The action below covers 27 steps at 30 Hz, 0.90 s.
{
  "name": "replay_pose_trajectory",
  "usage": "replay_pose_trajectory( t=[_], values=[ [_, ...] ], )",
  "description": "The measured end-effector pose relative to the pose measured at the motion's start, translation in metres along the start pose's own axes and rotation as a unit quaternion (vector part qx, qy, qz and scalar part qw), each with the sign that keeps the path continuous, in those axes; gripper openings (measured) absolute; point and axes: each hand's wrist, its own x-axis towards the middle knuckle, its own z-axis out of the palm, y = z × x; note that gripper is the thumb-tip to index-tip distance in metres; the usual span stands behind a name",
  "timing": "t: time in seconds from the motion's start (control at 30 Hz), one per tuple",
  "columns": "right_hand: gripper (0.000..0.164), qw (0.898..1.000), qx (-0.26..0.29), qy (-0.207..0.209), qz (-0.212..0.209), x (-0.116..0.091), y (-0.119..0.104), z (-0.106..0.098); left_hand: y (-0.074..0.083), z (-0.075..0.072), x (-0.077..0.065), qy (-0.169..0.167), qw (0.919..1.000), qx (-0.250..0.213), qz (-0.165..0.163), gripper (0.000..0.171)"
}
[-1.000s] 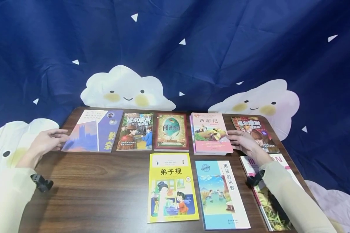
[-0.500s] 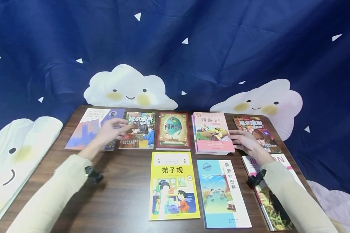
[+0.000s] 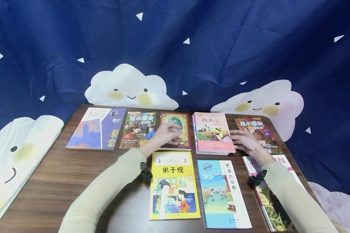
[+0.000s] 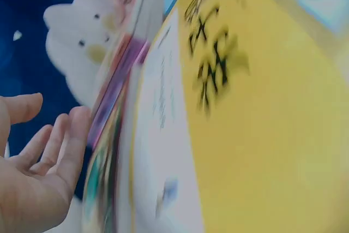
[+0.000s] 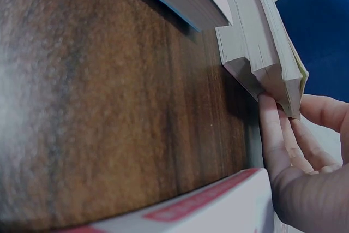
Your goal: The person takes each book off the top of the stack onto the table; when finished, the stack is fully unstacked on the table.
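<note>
My left hand hovers, blurred, over the red-bordered green book, partly hiding its cover. In the left wrist view, the left hand has spread fingers and holds nothing. At the back right, my right hand grips the right edge of a small stack of books with a pink cover on top and a purple edge beneath. Seen from the right wrist, the thumb and fingers lie on either side of the corner of that stack.
Along the back lie a blue-purple book and two comic-style books, one left, one right. Nearer are a yellow book, a blue-white book and a magazine-like book. The wooden table meets a blue cloud-print curtain.
My left hand has swept right, from the blue-purple book past the left comic-style book to the green book. The right hand has stayed at the pink-topped stack.
</note>
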Motion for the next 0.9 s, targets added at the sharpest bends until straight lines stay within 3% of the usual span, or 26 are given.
replay_pose_trajectory(
  t=[0.17,0.33,0.5,0.73,0.9],
  values=[
    [0.069,1.000,-0.002,0.000,-0.001,-0.002,0.002,0.000,0.000,0.030,0.015,-0.023,0.9996,-0.011,-0.011,0.051],
    [0.056,1.000,0.011,0.000,-0.008,-0.003,0.004,-0.001,-0.002,0.048,0.027,-0.023,0.9990,-0.018,-0.034,0.046],
    [0.043,1.000,0.022,0.002,-0.010,-0.003,0.005,0.001,-0.009,0.061,0.030,-0.016,0.9983,-0.021,-0.052,0.044],
    [0.063,1.000,0.008,0.001,-0.007,-0.001,0.003,0.001,-0.013,0.073,0.035,-0.003,0.9980,-0.037,-0.052,0.043],
    [0.065,1.000,-0.002,0.007,-0.003,0.000,0.002,0.000,-0.010,0.076,0.035,0.008,0.9956,-0.071,-0.061,0.045]
  ],
)
